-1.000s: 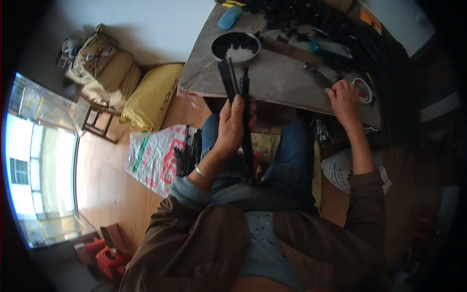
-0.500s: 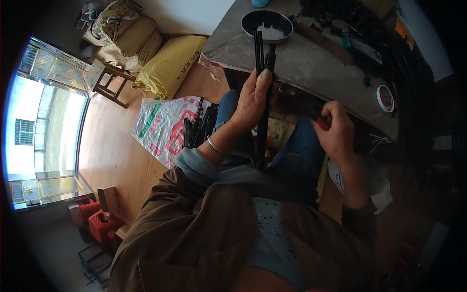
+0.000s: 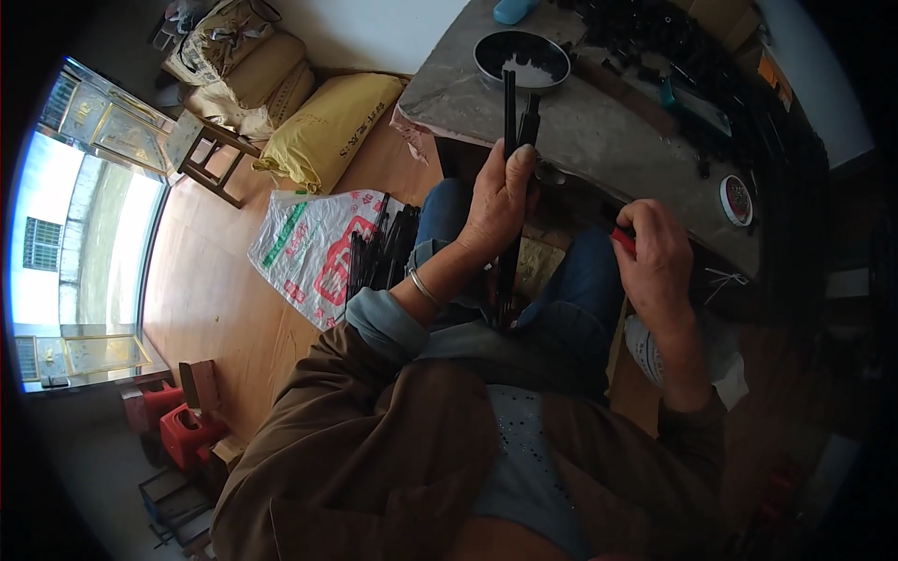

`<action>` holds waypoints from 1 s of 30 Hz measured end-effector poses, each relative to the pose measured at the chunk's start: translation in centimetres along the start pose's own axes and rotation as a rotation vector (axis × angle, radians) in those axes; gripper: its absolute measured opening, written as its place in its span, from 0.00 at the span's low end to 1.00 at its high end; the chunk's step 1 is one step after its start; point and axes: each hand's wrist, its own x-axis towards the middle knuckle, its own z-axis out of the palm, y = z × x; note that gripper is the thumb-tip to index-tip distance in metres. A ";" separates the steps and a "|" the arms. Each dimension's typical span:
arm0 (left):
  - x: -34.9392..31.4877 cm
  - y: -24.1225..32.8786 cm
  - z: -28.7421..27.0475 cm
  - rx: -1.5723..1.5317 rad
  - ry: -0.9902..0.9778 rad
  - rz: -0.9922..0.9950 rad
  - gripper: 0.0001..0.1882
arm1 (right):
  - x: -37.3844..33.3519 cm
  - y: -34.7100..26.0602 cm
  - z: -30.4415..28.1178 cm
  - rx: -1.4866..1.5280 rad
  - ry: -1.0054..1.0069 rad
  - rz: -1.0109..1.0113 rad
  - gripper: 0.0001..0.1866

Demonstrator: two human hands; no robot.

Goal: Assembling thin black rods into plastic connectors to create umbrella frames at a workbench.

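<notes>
My left hand [image 3: 494,208] is wrapped round several slim black rods [image 3: 509,105], held upright above my lap at the table's near edge. Their lower ends reach down between my legs. My right hand [image 3: 658,266] is closed on a red-handled tool [image 3: 624,240], to the right of the rods and apart from them. The tool's working end is too dark to make out. On the floor left of my knee, more black rods [image 3: 382,251] lie on a white plastic sack [image 3: 297,245] with red and green print.
The grey table [image 3: 440,89] carries a black bowl [image 3: 486,61] with white contents, a round tin [image 3: 737,201], a green box [image 3: 692,110] and a heap of small black parts [image 3: 645,47]. A yellow sack [image 3: 332,122] and wooden stool [image 3: 220,161] stand left.
The view has shifted slightly. My right hand still grips the red handle, whose dark front end was blurred before. My left hand keeps hold of the rods, which stand closer together in view.
</notes>
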 end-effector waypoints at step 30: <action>-0.6 -0.1 1.7 -0.026 -0.090 -0.048 0.31 | -2.4 2.7 -3.0 1.233 -0.709 0.568 0.20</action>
